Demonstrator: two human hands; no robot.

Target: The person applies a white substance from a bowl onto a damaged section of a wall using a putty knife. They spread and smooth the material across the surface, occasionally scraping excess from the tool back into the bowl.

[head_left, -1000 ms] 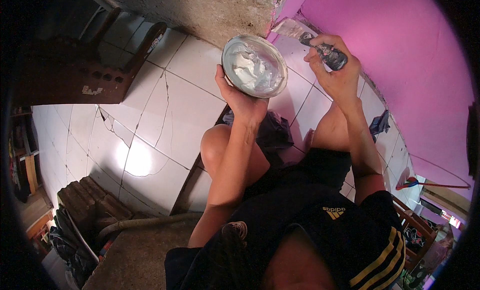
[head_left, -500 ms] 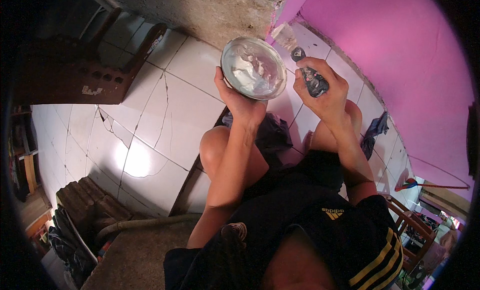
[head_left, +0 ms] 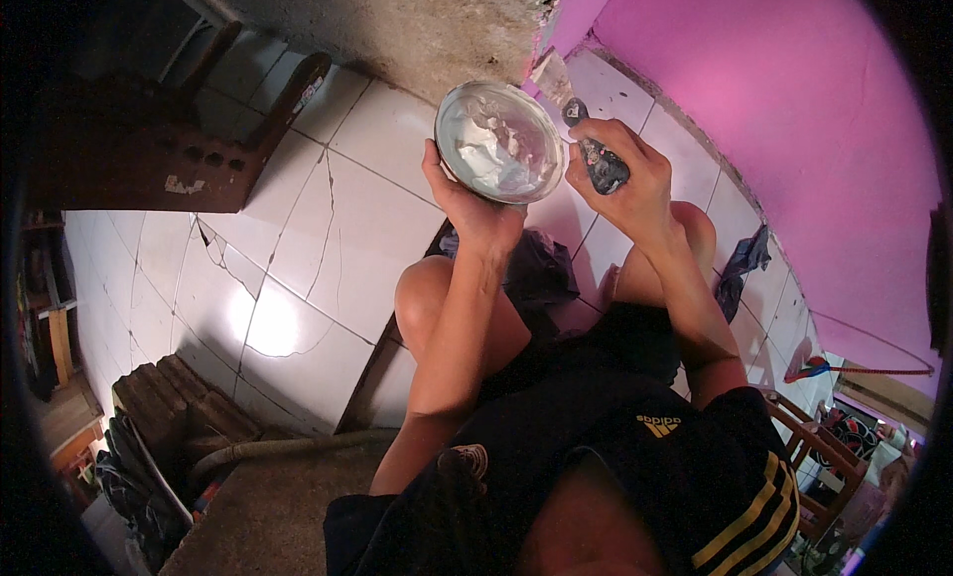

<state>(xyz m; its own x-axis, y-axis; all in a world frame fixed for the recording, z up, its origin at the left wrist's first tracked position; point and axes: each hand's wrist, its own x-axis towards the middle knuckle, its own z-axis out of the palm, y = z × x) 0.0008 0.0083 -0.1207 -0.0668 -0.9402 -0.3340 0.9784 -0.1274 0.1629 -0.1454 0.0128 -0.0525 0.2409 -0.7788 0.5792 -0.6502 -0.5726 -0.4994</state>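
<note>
My left hand [head_left: 475,209] is closed round the lower left side of a round metal bowl [head_left: 450,159], tilted so its inside shows. White paste [head_left: 491,151] lies in the bowl and is smeared up its wall. Just right of the bowl, my right hand [head_left: 635,174] grips the dark handle of a putty knife [head_left: 551,76]. Its flat blade points up and to the left, coated with pale paste. A small gap separates the blade from the bowl's rim.
Ahead is a bare cement wall [head_left: 397,25]; a pink wall [head_left: 774,129] stands at right. Dark plastic bags [head_left: 541,266] lie between my legs on the cracked white tile floor [head_left: 387,189]. Brown wooden furniture [head_left: 149,159] is at far left, with stacked brown blocks [head_left: 184,402] below.
My right hand has moved left with the putty knife, bringing it closer to the bowl. The bowl in my left hand has shifted slightly down and left.
</note>
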